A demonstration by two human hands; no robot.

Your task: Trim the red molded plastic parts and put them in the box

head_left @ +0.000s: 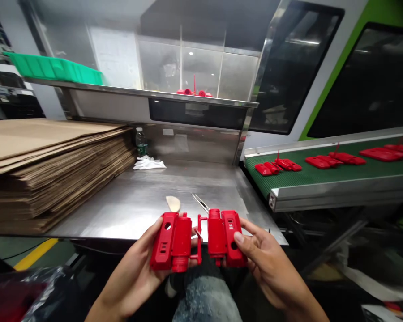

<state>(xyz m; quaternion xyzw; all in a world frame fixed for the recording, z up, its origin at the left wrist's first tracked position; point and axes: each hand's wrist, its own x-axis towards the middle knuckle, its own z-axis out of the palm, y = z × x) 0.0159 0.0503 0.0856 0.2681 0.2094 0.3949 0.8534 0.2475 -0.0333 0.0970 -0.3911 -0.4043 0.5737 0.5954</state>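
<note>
Two red molded plastic housings are held up in front of the table's near edge. My left hand is closed round the left red plastic housing, which has a round hole and small square slots. The right red plastic housing sits in my right hand, its thumb pressed on the face. Thin red runner pieces stand between the two housings; whether they still join them I cannot tell. Just beyond, on the metal table, lie tweezers and a pale half-round piece.
Stacked cardboard sheets fill the table's left. A water bottle and white gloves are behind. On the right, a green conveyor belt carries several red parts. The shelf above bears a green bin and another red part.
</note>
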